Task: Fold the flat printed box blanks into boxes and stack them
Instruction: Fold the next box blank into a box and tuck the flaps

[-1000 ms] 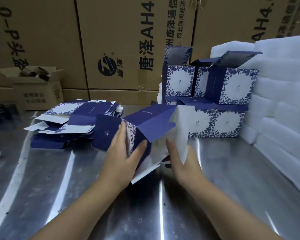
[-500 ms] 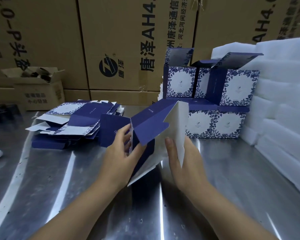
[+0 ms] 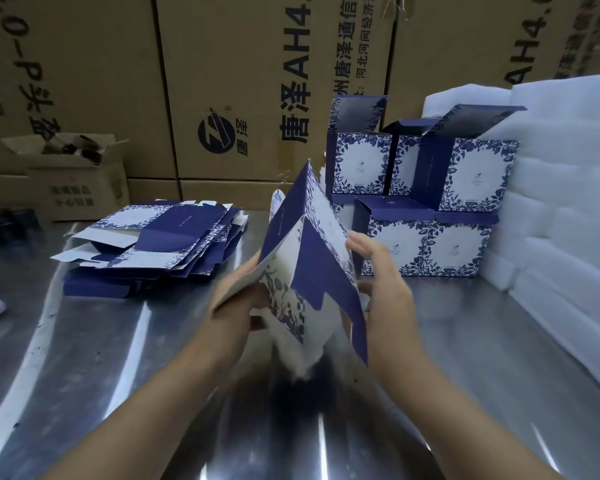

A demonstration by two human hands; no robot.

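Steel table. Box blank, long axis upright: left hand grips its lower left, right hand curls round its right edge; folded boxes behind-right of it.

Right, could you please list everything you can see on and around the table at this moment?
table: one, shiny metal, foreground
half-folded blank: one, blue and white, held up, centre
flat blanks: a pile, blue and white, table left
folded boxes: about five, blue and white, stacked in two tiers, back right
foam sheets: a stack, white, far right
cartons: several, brown, behind the table
left hand: grips the blank's left side
right hand: holds its right panel
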